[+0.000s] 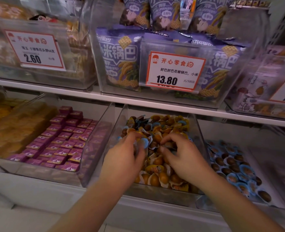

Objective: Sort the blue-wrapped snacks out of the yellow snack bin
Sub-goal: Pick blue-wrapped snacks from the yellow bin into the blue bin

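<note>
Shop shelf, clear plastic bin (116, 131) of glossy yellow-wrapped snacks (156, 180), left hand (123, 158) pinching blue-wrapped snack (144, 142), right hand (185, 156) curled among wrappers.

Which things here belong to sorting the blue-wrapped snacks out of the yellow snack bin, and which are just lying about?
Part of the job:
- yellow snack bin
- blue-wrapped snack held by the left hand
- right hand, fingers in the pile
- bin of blue-wrapped snacks alongside

Just lying about:
- purple boxes
- purple snack bags
- price card

both arms reach forward; left grip (126, 154) and right grip (180, 153) curled.
</note>
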